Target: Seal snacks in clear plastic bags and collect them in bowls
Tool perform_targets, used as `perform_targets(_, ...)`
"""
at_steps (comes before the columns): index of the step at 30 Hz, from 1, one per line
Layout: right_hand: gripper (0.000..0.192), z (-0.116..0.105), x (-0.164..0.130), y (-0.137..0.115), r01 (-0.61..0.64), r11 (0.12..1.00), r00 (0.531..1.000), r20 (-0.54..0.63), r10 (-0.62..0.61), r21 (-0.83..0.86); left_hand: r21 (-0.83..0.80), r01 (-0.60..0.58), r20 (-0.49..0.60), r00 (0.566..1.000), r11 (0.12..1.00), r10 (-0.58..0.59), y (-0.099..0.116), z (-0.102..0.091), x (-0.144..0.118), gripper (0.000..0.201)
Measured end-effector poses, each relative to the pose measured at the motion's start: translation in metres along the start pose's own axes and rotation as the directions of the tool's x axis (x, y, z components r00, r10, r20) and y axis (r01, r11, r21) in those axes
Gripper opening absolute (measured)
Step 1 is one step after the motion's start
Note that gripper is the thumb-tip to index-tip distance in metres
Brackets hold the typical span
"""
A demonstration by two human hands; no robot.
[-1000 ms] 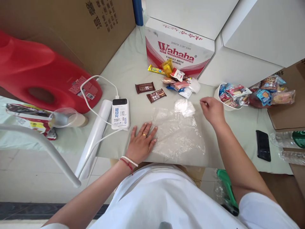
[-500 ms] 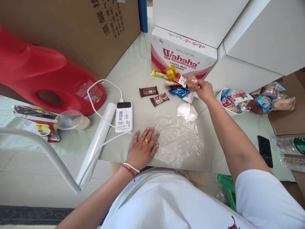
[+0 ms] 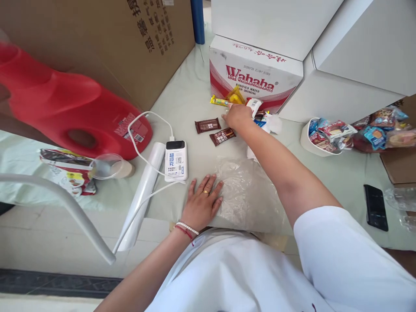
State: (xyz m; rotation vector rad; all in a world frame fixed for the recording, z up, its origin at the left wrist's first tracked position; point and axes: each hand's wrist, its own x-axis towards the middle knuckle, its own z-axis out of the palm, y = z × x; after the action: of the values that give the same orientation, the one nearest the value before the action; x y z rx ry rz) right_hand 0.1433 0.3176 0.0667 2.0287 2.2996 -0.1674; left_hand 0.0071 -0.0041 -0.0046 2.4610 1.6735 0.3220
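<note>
My left hand [image 3: 202, 200] lies flat on the table with its fingers spread, at the left edge of a clear plastic bag [image 3: 248, 197]. Over a small pile of wrapped snacks my right hand [image 3: 238, 116] is curled. Its fingertips are beside a yellow stick packet [image 3: 219, 101], and whatever they grip is hidden. Behind it sits a yellow wrapped snack [image 3: 236, 95]. To its right are a red and white packet [image 3: 254, 105] and a partly covered blue packet [image 3: 260, 123]. Two brown cocoa bars, an upper one [image 3: 207, 125] and a lower one [image 3: 222, 136], lie to the left.
A Wahaha carton [image 3: 255, 73] stands behind the pile. At right are a white bowl [image 3: 320, 143] of snacks and a phone [image 3: 375, 207]. Leftward are a cabled power bank [image 3: 176, 162], a plastic roll [image 3: 143, 195], a clear cup [image 3: 108, 167] and a red jug [image 3: 81, 108].
My right hand has moved left across the pile; the pinkish packet it held no longer shows. My left hand stays flat on the table. The view has shifted slightly.
</note>
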Motion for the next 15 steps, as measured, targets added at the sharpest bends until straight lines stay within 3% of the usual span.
perform_targets(3,0.056,0.004,-0.001,-0.002,-0.027,1.0,0.996,0.082,0.027,-0.01,-0.011,0.002,0.003,1.0,1.0,-0.002,0.0,0.0,0.0,0.048)
perform_targets(9,0.043,-0.013,-0.021,0.035,0.031,0.999,0.997,0.073,-0.033,0.034,-0.061,0.002,-0.02,1.0,0.998,-0.003,-0.001,0.0,-0.001,0.047)
perform_targets(12,0.035,-0.029,-0.05,0.058,0.025,0.989,0.998,0.06,-0.034,0.143,-0.092,0.001,-0.034,0.999,0.996,-0.005,-0.001,-0.001,-0.001,0.047)
perform_targets(15,0.034,-0.042,-0.098,0.082,0.076,0.945,0.997,-0.023,-0.072,0.317,-0.12,0.006,-0.035,0.999,0.993,-0.01,0.0,-0.003,-0.001,0.048)
